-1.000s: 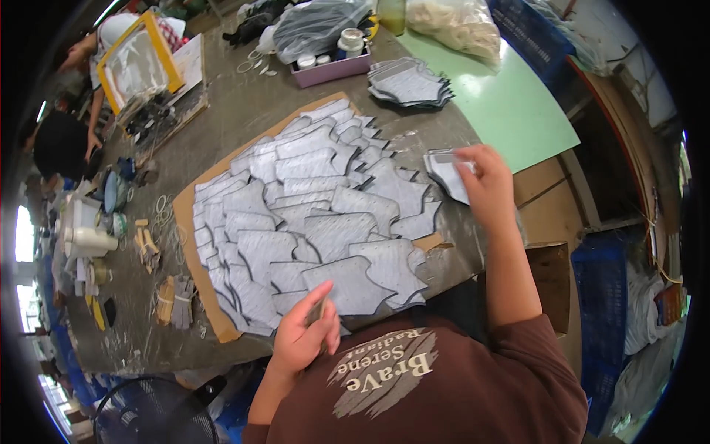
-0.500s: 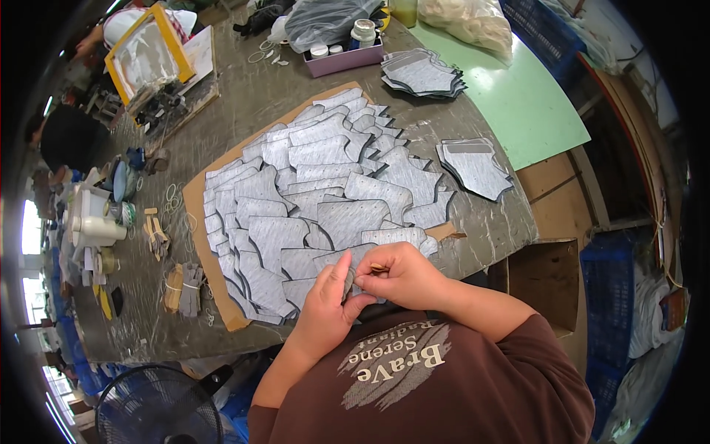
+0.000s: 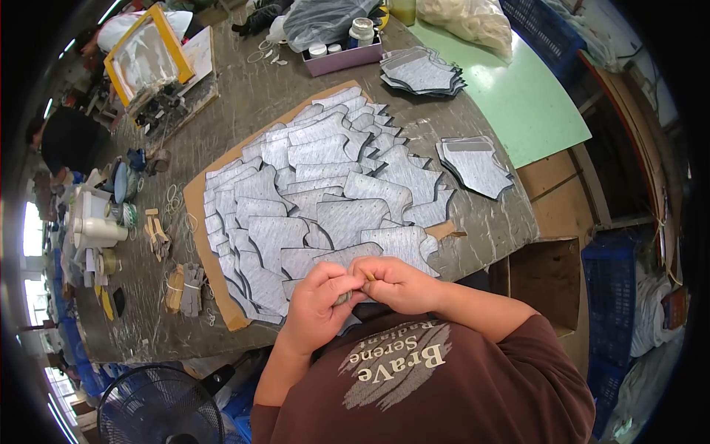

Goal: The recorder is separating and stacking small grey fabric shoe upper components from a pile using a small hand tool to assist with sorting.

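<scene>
Left hand: the left hand (image 3: 319, 307) is curling its fingers tight and pinching a grey piece (image 3: 342, 297).
Right hand: the right hand (image 3: 399, 285) is pressing against the left one and pinching the same grey piece, with a small tan bit showing at the fingertips.
Grey piece: it is sitting between both hands, at the near edge of the counter (image 3: 488, 222).
Nearby: many grey cut shapes (image 3: 325, 200) are lying on a brown board (image 3: 194, 200); a small stack (image 3: 475, 164) is lying to the right.

A single head-worn fisheye looks steeply down from close above onto the worktable (image 3: 473, 222), edges bending toward the rim.
</scene>
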A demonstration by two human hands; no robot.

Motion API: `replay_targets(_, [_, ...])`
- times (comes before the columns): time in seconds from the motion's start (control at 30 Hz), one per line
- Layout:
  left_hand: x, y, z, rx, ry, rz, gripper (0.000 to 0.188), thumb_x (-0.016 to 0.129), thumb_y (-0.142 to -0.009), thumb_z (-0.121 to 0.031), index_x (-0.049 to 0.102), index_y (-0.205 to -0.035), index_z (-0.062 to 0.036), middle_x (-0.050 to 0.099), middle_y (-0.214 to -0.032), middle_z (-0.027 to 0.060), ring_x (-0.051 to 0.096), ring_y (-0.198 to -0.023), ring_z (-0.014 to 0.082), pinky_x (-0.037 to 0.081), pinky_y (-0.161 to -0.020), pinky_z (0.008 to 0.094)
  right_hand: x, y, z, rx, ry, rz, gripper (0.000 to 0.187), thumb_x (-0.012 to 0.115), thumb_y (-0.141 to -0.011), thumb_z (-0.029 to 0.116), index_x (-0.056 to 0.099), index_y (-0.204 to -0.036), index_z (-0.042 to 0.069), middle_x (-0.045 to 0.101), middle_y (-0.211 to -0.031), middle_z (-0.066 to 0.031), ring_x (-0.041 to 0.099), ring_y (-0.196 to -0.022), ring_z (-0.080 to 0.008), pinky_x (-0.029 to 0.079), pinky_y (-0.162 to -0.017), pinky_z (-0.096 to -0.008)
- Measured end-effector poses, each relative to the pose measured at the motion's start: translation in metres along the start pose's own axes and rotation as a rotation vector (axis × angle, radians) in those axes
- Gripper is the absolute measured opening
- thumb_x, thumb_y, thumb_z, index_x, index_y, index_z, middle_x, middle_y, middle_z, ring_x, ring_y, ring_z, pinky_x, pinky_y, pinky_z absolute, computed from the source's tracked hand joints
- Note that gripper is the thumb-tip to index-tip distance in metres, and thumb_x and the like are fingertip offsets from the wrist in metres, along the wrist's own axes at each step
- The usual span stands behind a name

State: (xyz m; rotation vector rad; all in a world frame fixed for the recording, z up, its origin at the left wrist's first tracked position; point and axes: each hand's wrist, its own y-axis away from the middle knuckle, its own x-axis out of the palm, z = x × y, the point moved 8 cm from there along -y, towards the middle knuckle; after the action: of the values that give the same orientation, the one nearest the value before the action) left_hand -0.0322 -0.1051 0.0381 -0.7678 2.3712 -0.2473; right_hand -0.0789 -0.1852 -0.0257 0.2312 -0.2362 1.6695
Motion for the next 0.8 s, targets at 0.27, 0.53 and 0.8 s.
replay_targets(0.27, [-0.035,0.041,0.069,-0.582,0.275,-0.302,0.007,0.067,-0.079,0.002,0.061,-0.083,0.0,0.061,-0.078,0.0041,0.056,-0.067,0.0107,0.045,-0.059,0.0245,-0.077,0.02,0.01,-0.156,-0.651,-0.489,0.006,0.048,-0.086,0.002,0.048,-0.082,0.007,0.057,-0.078,-0.0082,0.045,-0.055,-0.0082,0.035,-0.047,-0.0224])
replay_targets(0.53, [-0.019,0.033,0.091,-0.746,0.317,-0.176,0.002,0.064,-0.084,-0.001,0.062,-0.084,0.0006,0.06,-0.07,0.0005,0.053,-0.058,0.0057,0.043,-0.054,0.0205,-0.018,0.034,0.014,-0.415,1.369,-0.298,0.029,0.074,-0.071,0.021,0.067,-0.099,0.016,0.047,-0.064,-0.0001,0.052,-0.05,-0.0173,0.041,-0.043,-0.031])
replay_targets(0.8, [-0.018,0.03,0.093,-0.797,0.303,-0.156,0.002,0.064,-0.083,-0.002,0.064,-0.083,0.0,0.059,-0.067,-0.0001,0.053,-0.056,0.0055,0.042,-0.052,0.0202,-0.018,0.033,0.009,-0.406,1.432,-0.309,0.027,0.073,-0.073,0.023,0.069,-0.099,0.017,0.045,-0.068,0.0001,0.05,-0.049,-0.0151,0.04,-0.041,-0.0303])
